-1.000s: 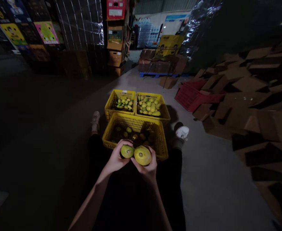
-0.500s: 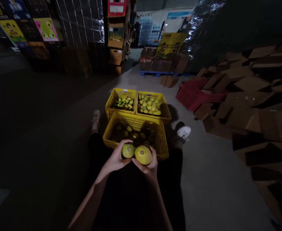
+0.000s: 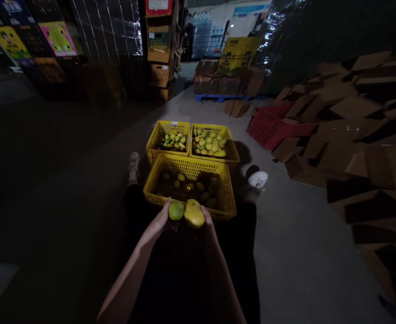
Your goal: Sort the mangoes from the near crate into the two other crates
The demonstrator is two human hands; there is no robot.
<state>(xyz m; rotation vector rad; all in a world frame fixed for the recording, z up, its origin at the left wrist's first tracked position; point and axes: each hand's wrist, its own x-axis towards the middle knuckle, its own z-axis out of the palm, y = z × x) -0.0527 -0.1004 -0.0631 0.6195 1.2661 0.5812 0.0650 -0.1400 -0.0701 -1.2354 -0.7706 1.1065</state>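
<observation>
My left hand (image 3: 160,220) is closed round a green round fruit (image 3: 176,210). Beside it, my right hand (image 3: 209,222) grips a larger yellow fruit (image 3: 194,213). Both fruits are side by side over the near rim of the front yellow crate (image 3: 230,191), where several fruits lie in shadow. Behind it stand two more crates: the back left crate (image 3: 151,146) holds smaller green and yellow fruits, and the back right crate (image 3: 233,150) holds bigger, mostly yellow ones. The undersides of my fingers are dark.
A red crate (image 3: 268,128) lies tilted beside a heap of cardboard boxes (image 3: 346,135) at the right. Stacked boxes (image 3: 159,47) and a blue pallet (image 3: 213,97) stand at the back. My white shoes (image 3: 258,179) flank the yellow crates.
Both fruits have been turned in my hands, so their stem ends no longer face the camera. My hands have shifted slightly left, and the background sits a little higher in view.
</observation>
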